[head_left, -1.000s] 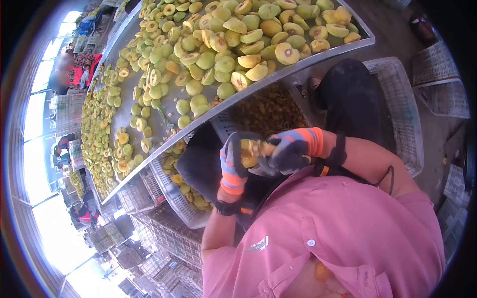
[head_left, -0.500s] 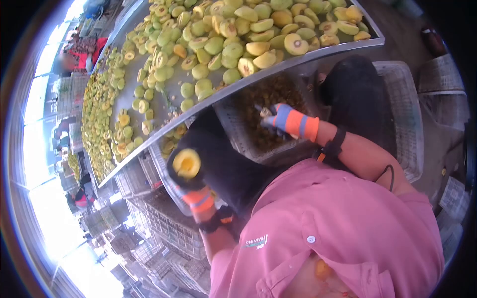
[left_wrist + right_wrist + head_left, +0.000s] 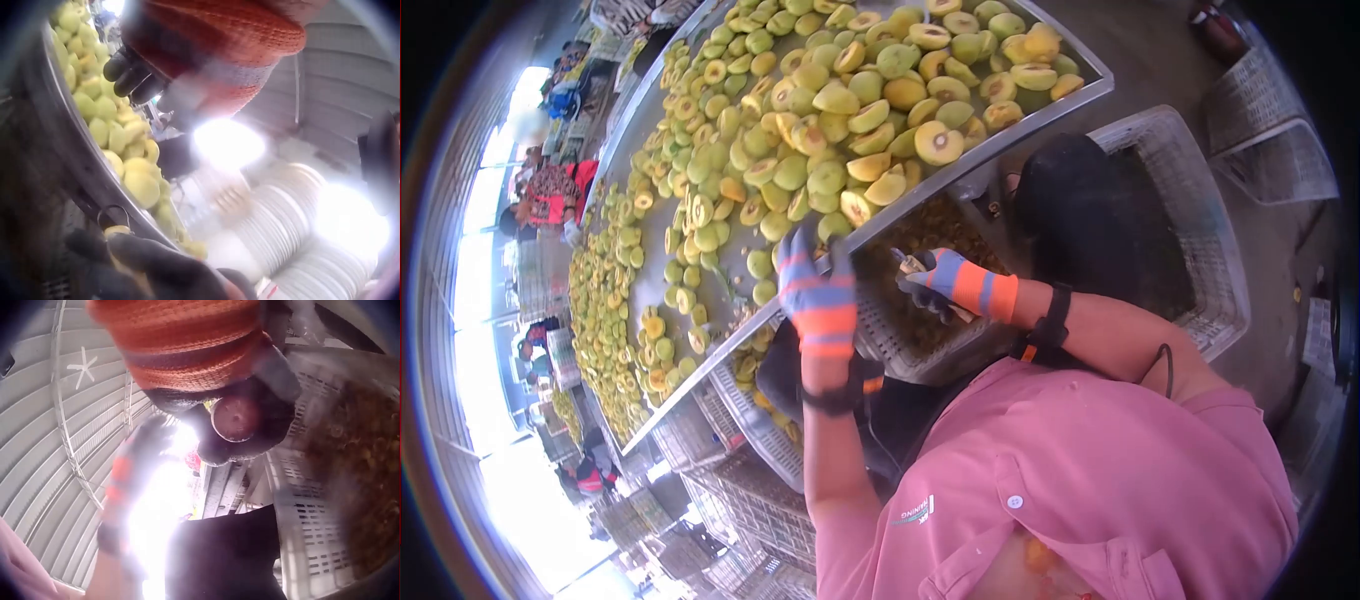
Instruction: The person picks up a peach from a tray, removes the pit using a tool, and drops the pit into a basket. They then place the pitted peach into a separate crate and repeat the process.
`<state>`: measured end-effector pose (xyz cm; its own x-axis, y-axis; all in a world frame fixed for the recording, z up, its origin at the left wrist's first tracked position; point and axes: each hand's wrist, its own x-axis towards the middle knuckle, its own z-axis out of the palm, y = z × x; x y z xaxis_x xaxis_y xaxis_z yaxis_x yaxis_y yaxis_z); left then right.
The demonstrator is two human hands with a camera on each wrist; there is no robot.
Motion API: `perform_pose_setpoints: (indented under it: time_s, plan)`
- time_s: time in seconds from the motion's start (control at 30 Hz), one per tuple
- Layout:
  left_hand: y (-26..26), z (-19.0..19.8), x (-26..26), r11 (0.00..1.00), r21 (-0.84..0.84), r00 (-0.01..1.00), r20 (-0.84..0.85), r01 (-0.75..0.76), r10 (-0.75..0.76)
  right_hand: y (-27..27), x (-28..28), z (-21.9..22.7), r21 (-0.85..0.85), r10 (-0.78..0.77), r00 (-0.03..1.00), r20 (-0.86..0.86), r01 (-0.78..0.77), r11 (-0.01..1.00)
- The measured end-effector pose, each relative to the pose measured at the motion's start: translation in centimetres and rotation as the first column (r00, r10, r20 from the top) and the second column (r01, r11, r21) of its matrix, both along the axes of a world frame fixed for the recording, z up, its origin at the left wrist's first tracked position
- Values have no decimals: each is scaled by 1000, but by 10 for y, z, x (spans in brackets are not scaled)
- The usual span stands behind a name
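Observation:
My gloved left hand point(image 3: 815, 290) reaches over the front rim of a metal-edged table point(image 3: 725, 352) with nothing in it. Its fingers point(image 3: 134, 78) are loosely extended near halved green-yellow stone fruit point(image 3: 827, 178), many with the stone showing. My gloved right hand point(image 3: 945, 280) grips a pitting tool by its wooden handle point(image 3: 234, 419). In the left wrist view, the tool's thin wire loop point(image 3: 114, 215) sticks out beyond the fingers. That hand hangs above a white crate point(image 3: 312, 512) of brown stones and scraps, below the table edge.
A white crate point(image 3: 760, 425) with fruit halves stands beside my left knee, partly under the table. Another big crate point(image 3: 1220, 270) lies around my right leg. Stacked crates point(image 3: 750, 500) stand at the left, and other people work farther off.
Both hands were together on a fruit half. They parted, the left carrying a hollowed half to the lower left; now it is empty at the table rim. The right stays over the scrap crate.

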<state>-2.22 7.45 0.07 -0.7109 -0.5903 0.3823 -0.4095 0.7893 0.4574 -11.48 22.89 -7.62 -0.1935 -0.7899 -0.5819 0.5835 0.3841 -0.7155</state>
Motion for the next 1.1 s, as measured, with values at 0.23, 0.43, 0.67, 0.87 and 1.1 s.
perform_pose_setpoints:
  time_s: [0.23,0.43,0.67,0.87,1.1]
  plan:
    - [-31,-29,-120,992,129,963,270,-15,-21,0,-15,2,24,-291,927,235,294,956]
    - [-34,-51,-107,919,375,993,-46,122,-113,-1,-1,-2,-211,-392,911,-127,361,908]
    - [0,2,-26,905,282,930,-277,320,-242,17,-30,47,-275,-428,902,56,426,862]
    - [26,5,-7,820,469,936,-273,329,-220,10,-27,24,-588,-355,831,-428,42,807]
    - [20,-14,4,891,374,956,-232,256,-177,7,-19,20,-450,-140,990,31,139,882]
